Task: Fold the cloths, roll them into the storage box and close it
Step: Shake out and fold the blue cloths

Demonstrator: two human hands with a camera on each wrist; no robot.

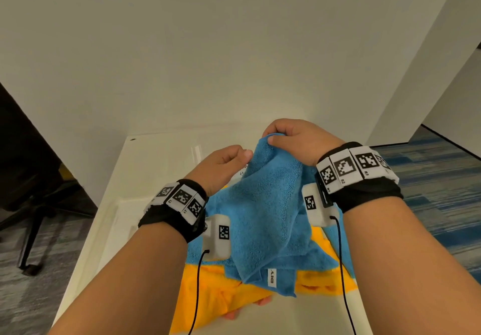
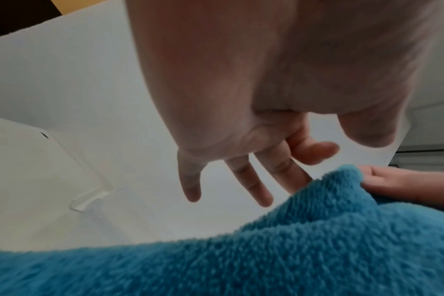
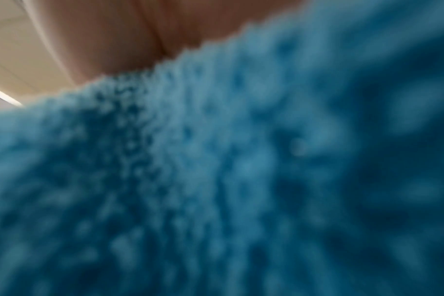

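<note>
Right hand [image 1: 294,139]: fingers and thumb pinch the top corner of the blue microfibre cloth [image 1: 263,212], holding it raised above the white table [image 1: 109,204].

Left hand [image 1: 221,168]: just left of that pinched corner. In the left wrist view the fingers [image 2: 254,186] are straight and spread, tips at the cloth's edge, holding nothing.

The blue cloth hangs crumpled from the pinch. Its lower part, with a white label [image 1: 271,278], lies on the orange cloth [image 1: 208,298], which is bunched on the table below. A clear plastic edge [image 2: 89,200], left of the blue cloth, may belong to the storage box; this cannot be confirmed.

Assessment: folding of the first cloth is only starting; nothing is folded or rolled. The next move calls for the left hand to take a second corner and spread the cloth flat.
</note>
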